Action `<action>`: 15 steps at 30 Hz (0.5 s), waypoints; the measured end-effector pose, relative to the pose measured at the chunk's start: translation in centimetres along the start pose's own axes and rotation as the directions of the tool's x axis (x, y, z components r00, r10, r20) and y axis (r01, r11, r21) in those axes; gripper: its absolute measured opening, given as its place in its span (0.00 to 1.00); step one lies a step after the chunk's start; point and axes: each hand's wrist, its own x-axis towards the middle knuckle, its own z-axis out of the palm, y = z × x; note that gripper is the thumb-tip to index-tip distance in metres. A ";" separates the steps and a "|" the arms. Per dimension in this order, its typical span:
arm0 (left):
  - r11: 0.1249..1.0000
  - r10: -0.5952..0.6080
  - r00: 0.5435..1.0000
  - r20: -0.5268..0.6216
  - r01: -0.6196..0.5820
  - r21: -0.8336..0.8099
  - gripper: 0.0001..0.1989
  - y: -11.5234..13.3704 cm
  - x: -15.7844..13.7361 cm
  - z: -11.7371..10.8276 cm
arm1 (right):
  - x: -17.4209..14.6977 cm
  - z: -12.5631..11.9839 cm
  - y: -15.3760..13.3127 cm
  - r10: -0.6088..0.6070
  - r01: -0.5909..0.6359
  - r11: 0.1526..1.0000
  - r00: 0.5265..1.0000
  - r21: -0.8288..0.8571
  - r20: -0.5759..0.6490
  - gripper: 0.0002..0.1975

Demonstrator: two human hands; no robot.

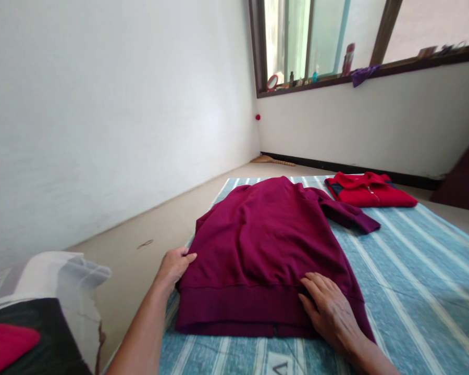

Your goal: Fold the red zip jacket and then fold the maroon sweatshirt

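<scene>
A maroon jacket [258, 234] lies spread on a blue striped sheet, its wide hem band towards me. One sleeve is folded out to the right, and the other is mostly hidden on the left. My left hand [175, 266] holds the jacket's left edge just above the hem, thumb on top and fingers underneath. On the right side of the hem, my right hand [328, 304] rests palm down with its fingers stretched out. A small dark bit, perhaps a zip end, shows at the hem's lower edge.
A folded red jacket [371, 190] lies at the sheet's [410, 260] far right. White plastic bags [58, 281] and dark and pink items stand at lower left. Beyond are a white wall [121, 104], a brush [273, 160] on the floor and a windowsill [316, 85] with bottles.
</scene>
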 end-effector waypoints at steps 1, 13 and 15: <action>1.000 0.014 1.000 -0.023 -0.014 0.018 0.08 0.3 -0.3 0.0 | 0.0 -0.3 -0.1 -0.016 0.016 1.000 1.000 0.015 0.003 0.13; 0.821 -0.162 0.987 0.021 0.146 -0.552 0.19 -1.9 -2.6 0.3 | -0.9 -2.6 -0.7 -0.153 0.131 0.980 0.977 0.149 0.151 0.13; 0.823 -0.173 0.984 0.030 0.161 -0.544 0.18 -2.0 -2.0 0.2 | -0.9 -2.5 -0.6 -0.151 0.128 0.980 0.977 0.150 0.150 0.13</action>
